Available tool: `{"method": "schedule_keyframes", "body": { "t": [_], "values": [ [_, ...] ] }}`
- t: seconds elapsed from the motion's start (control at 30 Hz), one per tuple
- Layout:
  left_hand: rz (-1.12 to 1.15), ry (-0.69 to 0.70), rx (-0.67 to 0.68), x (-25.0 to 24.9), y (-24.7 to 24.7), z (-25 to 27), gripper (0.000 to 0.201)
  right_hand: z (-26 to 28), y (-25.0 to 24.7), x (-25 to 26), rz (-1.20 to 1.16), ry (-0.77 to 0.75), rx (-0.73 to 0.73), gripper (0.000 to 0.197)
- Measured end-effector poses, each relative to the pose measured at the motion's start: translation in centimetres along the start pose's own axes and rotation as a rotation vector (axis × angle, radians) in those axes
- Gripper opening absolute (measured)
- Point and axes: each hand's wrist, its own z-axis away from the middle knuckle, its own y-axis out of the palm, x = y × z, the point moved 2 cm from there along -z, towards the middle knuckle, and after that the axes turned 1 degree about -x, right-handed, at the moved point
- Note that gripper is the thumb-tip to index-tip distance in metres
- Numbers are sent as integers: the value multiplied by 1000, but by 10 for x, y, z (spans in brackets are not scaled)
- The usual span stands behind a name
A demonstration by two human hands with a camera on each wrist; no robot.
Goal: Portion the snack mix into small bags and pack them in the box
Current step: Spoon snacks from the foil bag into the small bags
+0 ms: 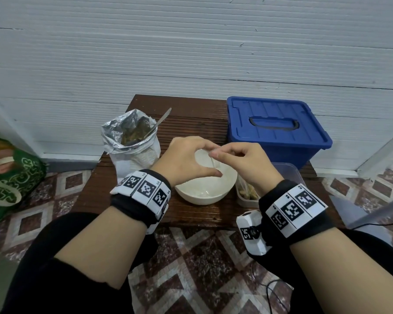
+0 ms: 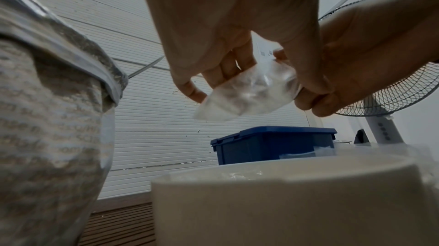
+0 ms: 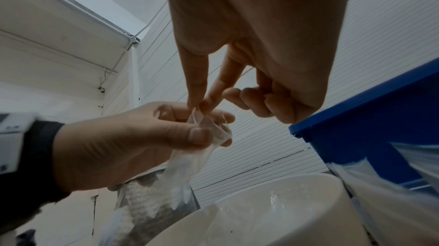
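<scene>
Both hands hold a small clear plastic bag [image 2: 242, 92] above the white bowl [image 1: 205, 189]. My left hand [image 1: 186, 157] grips the bag's mouth between thumb and curled fingers. With thumb and forefinger, my right hand [image 1: 234, 155] pinches the bag's upper edge [image 3: 202, 116]. The bag hangs limp and looks empty. The foil snack-mix bag [image 1: 132, 137] stands open at the table's left with a metal spoon [image 1: 161, 121] in it. The blue box [image 1: 277, 130] sits at the back right with its lid on.
A clear tub [image 1: 288, 173] with several filled bags lies by my right wrist. The dark slatted table [image 1: 191, 118] stands against a white wall. A green bag [image 1: 11, 177] sits on the tiled floor at left. A standing fan [image 2: 389, 88] is on the right.
</scene>
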Motion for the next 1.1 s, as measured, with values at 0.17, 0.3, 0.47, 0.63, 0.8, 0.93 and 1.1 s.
{"method": "schedule_keyframes", "body": {
  "t": [0.17,0.3,0.47,0.63,0.8,0.93,1.1],
  "values": [
    [45,-64,-38,1,-5,0,58,-3,-3,-3,-20,33,-76,16],
    [120,-107,-67,4,-5,-1,56,-6,-5,-11,40,95,-171,10],
    [136,-120,-84,3,-4,0,46,-5,-3,-11,34,134,-76,21],
    [141,-131,-119,1,-10,1,42,-4,-3,-9,13,119,-74,21],
    [182,-133,-233,0,-23,1,39,-6,2,-10,14,126,-92,19],
    [281,-201,-370,-1,-37,5,37,-11,11,-6,19,130,-83,14],
    [602,-211,-581,-9,-72,14,39,-26,29,18,-44,36,-103,13]
  ]
}}
